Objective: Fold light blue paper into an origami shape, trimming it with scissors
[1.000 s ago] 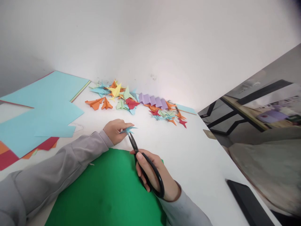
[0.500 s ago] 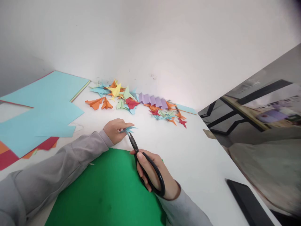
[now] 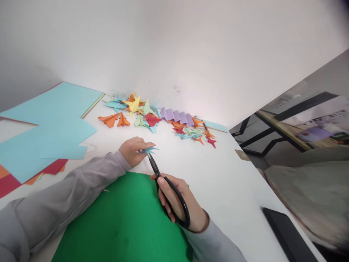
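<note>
My left hand (image 3: 133, 151) pinches a small light-blue folded paper figure (image 3: 150, 150) between thumb and fingers, its pointed tips sticking out to the right. In my right hand (image 3: 178, 198) is a pair of black-handled scissors (image 3: 186, 213), with the fingers wrapped round the loops. The scissors' blades point up and left, their tips against the underside of the blue paper. Whether the blades are fully closed is hard to make out. Beneath both forearms lies a large green sheet (image 3: 120, 214).
Folded paper figures (image 3: 134, 104) in several colours lie along the wall, beside a purple pleated strip (image 3: 176, 116). Light-blue sheets (image 3: 58, 105) are stacked at the left over red and orange ones. A black flat device (image 3: 289, 233) rests near the right table edge.
Almost nothing differs. Both hands, the scissors and the blue paper figure keep their places; the view has shifted very slightly.
</note>
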`<state>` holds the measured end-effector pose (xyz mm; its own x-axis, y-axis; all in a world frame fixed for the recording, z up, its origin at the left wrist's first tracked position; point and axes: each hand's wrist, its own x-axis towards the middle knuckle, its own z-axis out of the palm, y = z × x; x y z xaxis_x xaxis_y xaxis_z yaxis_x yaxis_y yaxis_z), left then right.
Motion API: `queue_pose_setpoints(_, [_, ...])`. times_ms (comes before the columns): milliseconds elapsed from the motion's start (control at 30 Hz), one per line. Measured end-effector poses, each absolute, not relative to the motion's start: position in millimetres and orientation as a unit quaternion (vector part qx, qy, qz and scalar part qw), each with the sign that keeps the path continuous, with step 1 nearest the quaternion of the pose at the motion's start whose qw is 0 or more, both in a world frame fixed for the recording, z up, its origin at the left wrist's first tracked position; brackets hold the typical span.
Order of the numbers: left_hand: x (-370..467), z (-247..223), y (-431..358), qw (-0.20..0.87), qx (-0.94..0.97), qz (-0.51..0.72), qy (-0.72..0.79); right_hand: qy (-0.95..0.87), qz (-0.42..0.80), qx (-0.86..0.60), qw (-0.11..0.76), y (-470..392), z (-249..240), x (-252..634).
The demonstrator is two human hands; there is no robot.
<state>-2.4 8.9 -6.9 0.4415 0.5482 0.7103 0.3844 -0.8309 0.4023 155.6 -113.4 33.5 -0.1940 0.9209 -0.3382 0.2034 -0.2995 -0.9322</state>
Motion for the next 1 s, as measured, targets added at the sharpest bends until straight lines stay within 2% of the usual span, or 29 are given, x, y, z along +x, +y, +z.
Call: queue_pose_setpoints(1000, [-3.5,-7.9,9.7,0.079,0.848,0.445,0.277,-0.520,0.575,-0.565,0.281,-113.4,30.8,157.6])
